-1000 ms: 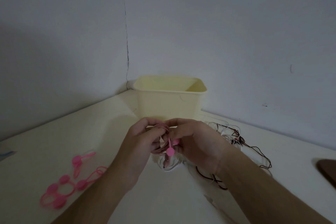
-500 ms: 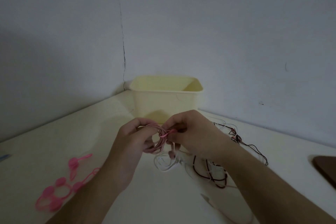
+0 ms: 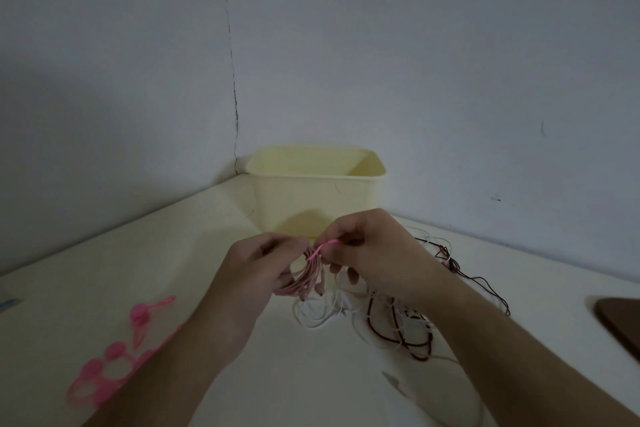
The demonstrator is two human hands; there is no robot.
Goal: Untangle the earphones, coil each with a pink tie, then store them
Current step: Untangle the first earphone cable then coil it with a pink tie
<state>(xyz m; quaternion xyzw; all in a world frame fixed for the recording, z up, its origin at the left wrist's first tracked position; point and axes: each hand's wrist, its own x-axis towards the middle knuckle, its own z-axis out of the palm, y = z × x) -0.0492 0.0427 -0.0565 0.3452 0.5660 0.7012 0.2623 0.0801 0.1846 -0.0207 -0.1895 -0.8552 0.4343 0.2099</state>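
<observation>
Holding a pale pink coiled earphone [image 3: 304,279] above the table [image 3: 180,253], near the centre of the view. Gripping the coil with the left hand [image 3: 258,269], fingers curled round its top at about 10 o'clock from the bundle, loops hanging down toward 6 o'clock. Pinching the pink tie [image 3: 323,248] with the right hand [image 3: 372,253], thumb and fingertips clamped on the strip, at 2 o'clock from the coil; wrapping the tie across the coil's upper end, one end stretching toward the right hand's fingers.

Sitting at 12 o'clock beyond both hands, against the wall corner: a cream storage bin [image 3: 315,198], open at the top. Lying on the table at 4 o'clock from the hands: tangled earphones [image 3: 408,326], white and dark cables overlapping, partly under the right forearm, trailing toward 3 o'clock. Lying at 8 o'clock, well apart from the hands: spare pink ties [image 3: 114,357], clustered together. Showing at the 3 o'clock edge: a dark brown object [image 3: 620,319], cut off by the frame.
</observation>
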